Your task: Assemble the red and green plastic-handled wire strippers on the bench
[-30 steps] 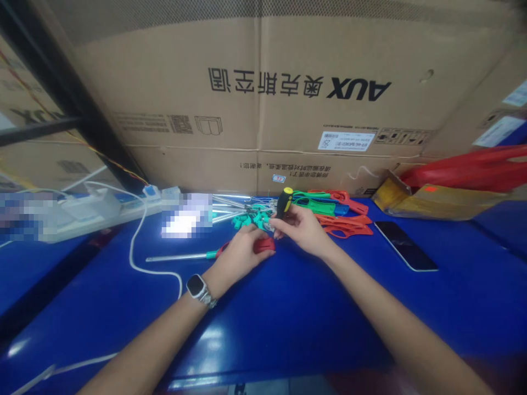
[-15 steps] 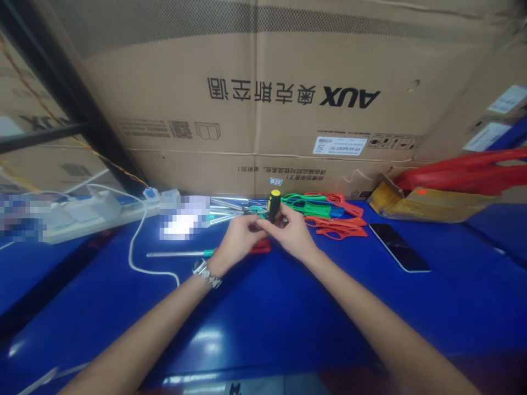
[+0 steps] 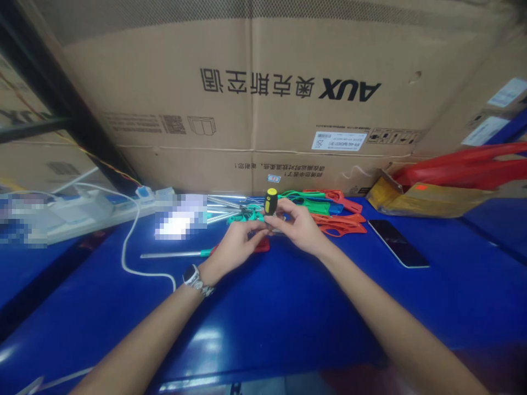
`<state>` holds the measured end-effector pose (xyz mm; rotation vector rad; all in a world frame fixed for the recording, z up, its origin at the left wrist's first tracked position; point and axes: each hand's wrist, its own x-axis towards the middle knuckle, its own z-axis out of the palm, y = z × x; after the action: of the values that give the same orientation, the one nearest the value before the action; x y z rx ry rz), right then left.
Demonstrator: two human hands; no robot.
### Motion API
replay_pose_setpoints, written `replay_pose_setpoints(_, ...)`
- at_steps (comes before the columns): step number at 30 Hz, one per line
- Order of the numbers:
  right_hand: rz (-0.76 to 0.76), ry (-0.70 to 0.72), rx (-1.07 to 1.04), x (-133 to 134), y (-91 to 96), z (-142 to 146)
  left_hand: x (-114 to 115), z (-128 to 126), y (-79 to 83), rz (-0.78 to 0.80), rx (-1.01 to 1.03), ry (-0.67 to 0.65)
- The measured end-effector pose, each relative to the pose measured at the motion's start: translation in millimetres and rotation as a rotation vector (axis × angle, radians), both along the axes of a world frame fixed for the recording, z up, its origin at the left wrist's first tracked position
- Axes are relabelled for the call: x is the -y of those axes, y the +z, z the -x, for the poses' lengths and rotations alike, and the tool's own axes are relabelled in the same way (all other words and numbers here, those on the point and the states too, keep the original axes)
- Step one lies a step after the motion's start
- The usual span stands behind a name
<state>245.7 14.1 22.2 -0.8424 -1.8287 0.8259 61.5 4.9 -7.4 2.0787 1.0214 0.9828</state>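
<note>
A screwdriver (image 3: 270, 202) with a short black and yellow handle stands upright in front of me. My right hand (image 3: 300, 226) pinches it low on the handle with thumb and fingers. Close against its lower end is my left hand (image 3: 241, 241), thumb and fingertips pressed together; whatever they grip is hidden. The screwdriver's tip cannot be seen. Partly behind my left hand lies a long tool with a metal rod (image 3: 175, 254), a green collar and a red handle (image 3: 262, 244).
Behind my hands lie several metal rods (image 3: 224, 206) with green parts, and green (image 3: 315, 206) and orange plastic pieces (image 3: 341, 224). A phone (image 3: 398, 243) lies right, near a yellowish box (image 3: 428, 200). A power strip (image 3: 82, 219) and white cable (image 3: 125, 247) are left; a large carton (image 3: 267, 126) stands behind.
My fingers have shifted around the screwdriver's lower end, and the left and right hands have moved slightly apart. The screwdriver stays upright. The view has tilted slightly.
</note>
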Motion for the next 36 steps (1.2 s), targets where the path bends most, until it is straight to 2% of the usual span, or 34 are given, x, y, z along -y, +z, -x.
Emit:
replay_pose_setpoints(2, -0.041, -0.063, -0.036, -0.9, -3.8, 4.9, -1.0, -2.6, -2.4, 0.017, 0.058, 0.033)
replay_pose_setpoints(6, -0.053, -0.169, -0.131, -1.9, -13.6, 17.1, -3.2, -11.1, -7.7, 0.068, 0.232, 0.181)
replay_pose_setpoints(10, -0.021, -0.218, -0.087, -0.7, -14.9, 18.3, -1.2, -13.5, -6.0, 0.141, 0.284, 0.162)
replay_pose_setpoints(13, 0.020, -0.094, -0.020, 1.8, -6.3, 8.5, 2.8, -10.5, 0.0, 0.119, 0.204, 0.076)
replay_pose_setpoints(16, 0.130, 0.069, -0.001, 4.0, 3.6, -2.0, 5.0, -7.0, 3.7, 0.060, 0.093, -0.008)
replay_pose_setpoints(18, 0.141, 0.085, -0.002, 4.0, 6.3, -4.7, 4.5, -5.9, 3.3, 0.044, 0.052, -0.050)
replay_pose_setpoints(20, 0.081, 0.028, -0.006, 2.4, 4.5, -2.5, 3.0, -7.0, 1.1, 0.044, 0.067, -0.042)
replay_pose_setpoints(25, -0.035, -0.267, -0.097, -4.2, -13.1, 17.5, 0.1, -17.2, -5.6, 0.081, 0.300, 0.160)
replay_pose_setpoints(28, -0.058, -0.354, -0.088, -4.2, -20.1, 26.5, 0.9, -20.2, -5.5, 0.123, 0.355, 0.183)
replay_pose_setpoints(30, -0.063, -0.321, -0.058, -2.0, -18.9, 25.6, 2.3, -18.7, -3.7, 0.117, 0.317, 0.167)
replay_pose_setpoints(34, 0.066, -0.010, -0.015, 2.4, -4.6, 9.0, 4.2, -10.3, 0.3, 0.056, 0.154, 0.068)
replay_pose_setpoints(36, 0.095, 0.079, 0.023, 2.3, 2.8, 0.3, 3.8, -6.0, 1.0, 0.036, 0.084, 0.016)
